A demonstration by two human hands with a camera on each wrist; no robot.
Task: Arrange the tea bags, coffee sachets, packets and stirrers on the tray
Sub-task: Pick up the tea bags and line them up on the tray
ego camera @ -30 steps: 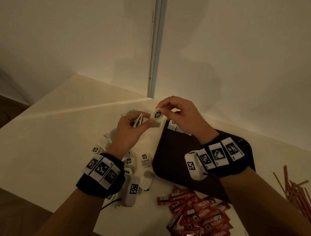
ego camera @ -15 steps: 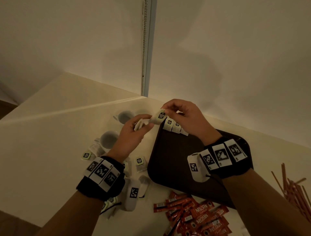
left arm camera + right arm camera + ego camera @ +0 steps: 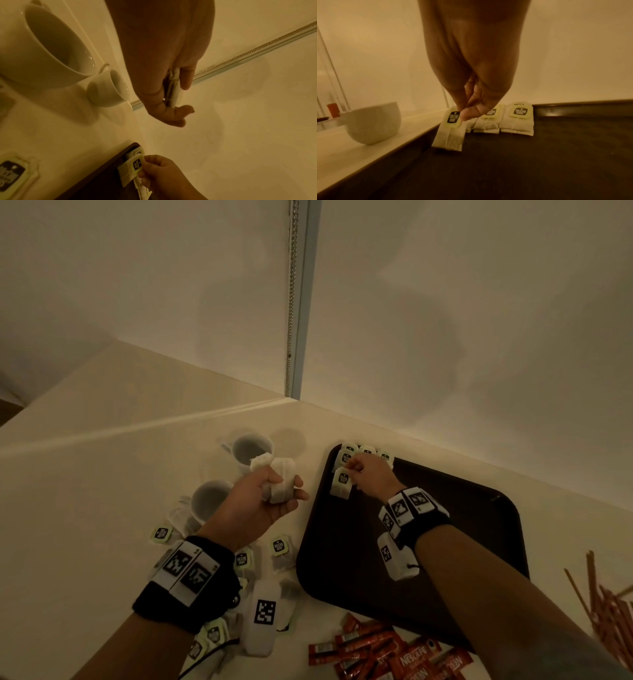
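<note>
My right hand (image 3: 354,474) (image 3: 464,113) pinches a tea bag (image 3: 340,484) (image 3: 449,133) by its tag at the far left corner of the dark tray (image 3: 445,542); the bag's lower end touches the tray floor. Behind it a short row of tea bags (image 3: 366,453) (image 3: 517,120) lies against the tray's far rim. My left hand (image 3: 274,491) (image 3: 173,92) hovers left of the tray, gripping a small stack of tea bags (image 3: 279,477) (image 3: 175,86). Several loose tea bags (image 3: 279,547) lie on the counter by my left wrist.
Two white cups (image 3: 251,450) (image 3: 209,501) stand on the counter left of the tray. Red coffee sachets (image 3: 383,652) are piled at the near edge. Brown stirrers (image 3: 603,604) lie at the right. Walls meet in a corner just behind the tray.
My right hand took one tea bag from the left hand's stack and carried it down onto the tray's far left corner. The left hand drew back left, keeping its stack.
</note>
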